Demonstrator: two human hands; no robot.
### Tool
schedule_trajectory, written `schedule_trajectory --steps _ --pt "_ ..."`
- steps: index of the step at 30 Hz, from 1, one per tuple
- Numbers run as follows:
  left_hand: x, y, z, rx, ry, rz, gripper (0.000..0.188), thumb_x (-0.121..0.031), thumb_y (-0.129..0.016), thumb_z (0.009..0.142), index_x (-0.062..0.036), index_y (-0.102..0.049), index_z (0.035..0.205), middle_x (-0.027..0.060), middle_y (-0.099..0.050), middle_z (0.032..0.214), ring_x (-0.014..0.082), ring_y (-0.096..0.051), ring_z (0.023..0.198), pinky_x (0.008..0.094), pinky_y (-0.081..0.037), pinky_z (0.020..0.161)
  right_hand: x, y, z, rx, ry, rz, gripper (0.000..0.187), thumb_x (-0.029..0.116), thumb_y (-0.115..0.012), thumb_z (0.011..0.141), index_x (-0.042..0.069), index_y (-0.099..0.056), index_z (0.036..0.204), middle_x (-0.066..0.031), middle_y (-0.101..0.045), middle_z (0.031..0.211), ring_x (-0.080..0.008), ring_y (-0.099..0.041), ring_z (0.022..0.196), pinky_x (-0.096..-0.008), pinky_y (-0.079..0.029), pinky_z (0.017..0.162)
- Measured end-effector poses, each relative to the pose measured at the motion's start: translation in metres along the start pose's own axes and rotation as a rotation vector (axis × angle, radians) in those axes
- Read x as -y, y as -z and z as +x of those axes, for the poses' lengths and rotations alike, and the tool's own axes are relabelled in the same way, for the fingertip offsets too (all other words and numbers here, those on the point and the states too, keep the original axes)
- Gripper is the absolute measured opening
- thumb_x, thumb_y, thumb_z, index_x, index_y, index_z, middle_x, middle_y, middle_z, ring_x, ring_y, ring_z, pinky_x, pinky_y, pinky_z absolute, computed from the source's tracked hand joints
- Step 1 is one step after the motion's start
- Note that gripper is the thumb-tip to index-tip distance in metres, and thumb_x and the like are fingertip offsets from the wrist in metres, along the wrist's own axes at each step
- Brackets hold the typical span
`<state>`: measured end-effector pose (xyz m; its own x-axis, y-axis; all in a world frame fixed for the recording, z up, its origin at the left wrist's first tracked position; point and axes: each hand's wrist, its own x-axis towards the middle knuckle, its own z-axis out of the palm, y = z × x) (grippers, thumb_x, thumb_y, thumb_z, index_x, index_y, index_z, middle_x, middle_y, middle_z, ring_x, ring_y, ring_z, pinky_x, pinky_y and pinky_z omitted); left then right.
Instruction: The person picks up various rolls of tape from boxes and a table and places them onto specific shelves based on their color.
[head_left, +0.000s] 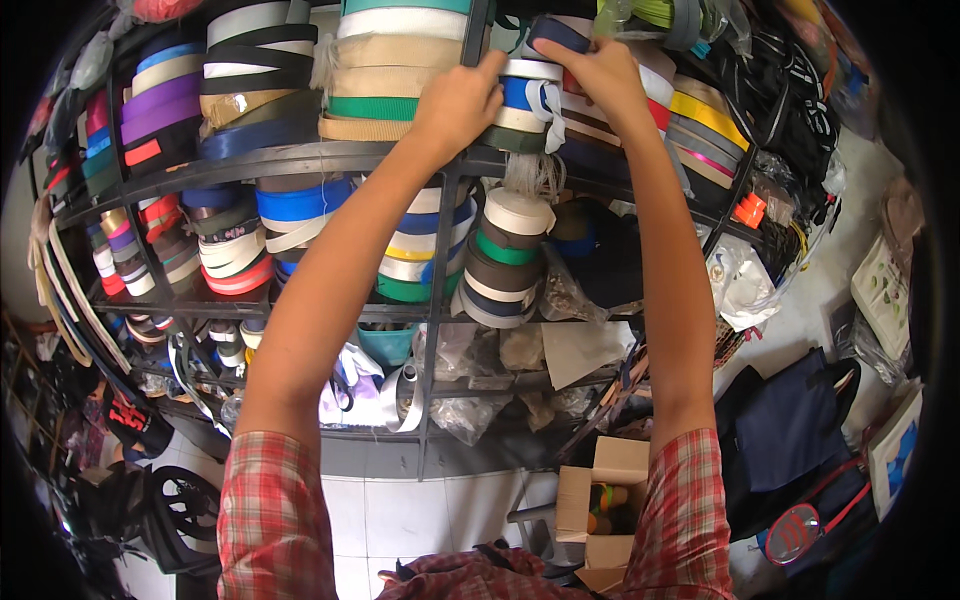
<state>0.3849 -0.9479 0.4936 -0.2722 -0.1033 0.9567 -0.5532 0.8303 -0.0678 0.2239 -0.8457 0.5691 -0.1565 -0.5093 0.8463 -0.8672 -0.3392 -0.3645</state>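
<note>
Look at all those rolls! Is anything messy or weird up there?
Yes, two bits look untidy. A loose white strip dangles from the stack of rolls near the right hand, instead of being wound up. Below it, pale, stringy strands hang in a tangle.

We see navy webbing roll (560,35), wound into thick disc, slightly tilted, just above white webbing roll (530,70); whether two touch, we cannot tell.

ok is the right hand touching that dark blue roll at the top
Touching. The head view shows the right hand with its thumb laid over the near side of the dark blue roll, no gap between them.
</note>
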Motion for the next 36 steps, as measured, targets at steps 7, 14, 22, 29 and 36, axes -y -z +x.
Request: schedule_trajectory --steps 7,14,22,29,36 --pt "-0.009 0.002 0.02 -0.164 -0.26 0.196 0.046 -0.03 -0.062 0.087 -0.0109 -0.05 0.127 0.0121 -0.058 0.095 0.0338 -0.062 0.068 0.042 -0.051 0.059 -0.024 0.039 -0.084 0.02 -0.043 0.127 0.056 0.045 -0.081 0.068 -0.005 -0.064 0.086 -0.0034 -0.058 0.06 -0.01 -0.056 0.053 -0.0253 -0.045 0.049" --pt "-0.02 0.009 0.04 -0.033 -0.314 0.096 0.022 -0.016 -0.06 0.082 -0.0068 -0.06 0.101 0.0143 -0.058 0.09 0.0369 -0.061 0.078 0.0454 -0.05 0.065 -0.074 0.094 -0.149 0.091 -0.239 0.155 0.058 0.036 -0.081 0.072 -0.005 -0.063 0.108 -0.0026 -0.06 0.062 -0.0075 -0.055 0.053 -0.0224 -0.042 0.05" --pt "-0.068 0.009 0.01 -0.326 0.086 0.003 0.032 -0.02 -0.066 0.09 -0.0031 -0.059 0.117 0.0105 -0.067 0.082 0.0107 -0.063 0.07 0.025 -0.049 0.061 -0.17 0.156 -0.207 -0.056 -0.266 0.27 0.064 0.032 -0.085 0.069 -0.005 -0.06 0.114 -0.0007 -0.058 0.063 -0.0042 -0.05 0.058 -0.021 -0.038 0.052" --pt "-0.217 -0.017 -0.015 -0.432 -0.218 -0.15 0.03 0.006 -0.058 0.089 0.008 -0.052 0.119 0.0168 -0.058 0.114 0.0217 -0.064 0.09 0.0287 -0.057 0.07 -0.231 0.237 -0.226 -0.123 -0.402 0.346 0.049 0.022 -0.081 0.074 -0.001 -0.061 0.112 0.0002 -0.061 0.066 -0.0028 -0.052 0.059 -0.0189 -0.036 0.051" --pt "-0.364 -0.199 0.036 -0.188 -0.336 -0.574 0.035 -0.004 -0.069 0.076 -0.0075 -0.061 0.11 0.0069 -0.059 0.102 0.0278 -0.064 0.074 0.0348 -0.053 0.061 -0.298 0.319 -0.242 -0.289 -0.472 0.365 0.037 0.014 -0.076 0.078 0.001 -0.061 0.11 -0.0016 -0.062 0.065 -0.0042 -0.051 0.053 -0.0196 -0.036 0.048"
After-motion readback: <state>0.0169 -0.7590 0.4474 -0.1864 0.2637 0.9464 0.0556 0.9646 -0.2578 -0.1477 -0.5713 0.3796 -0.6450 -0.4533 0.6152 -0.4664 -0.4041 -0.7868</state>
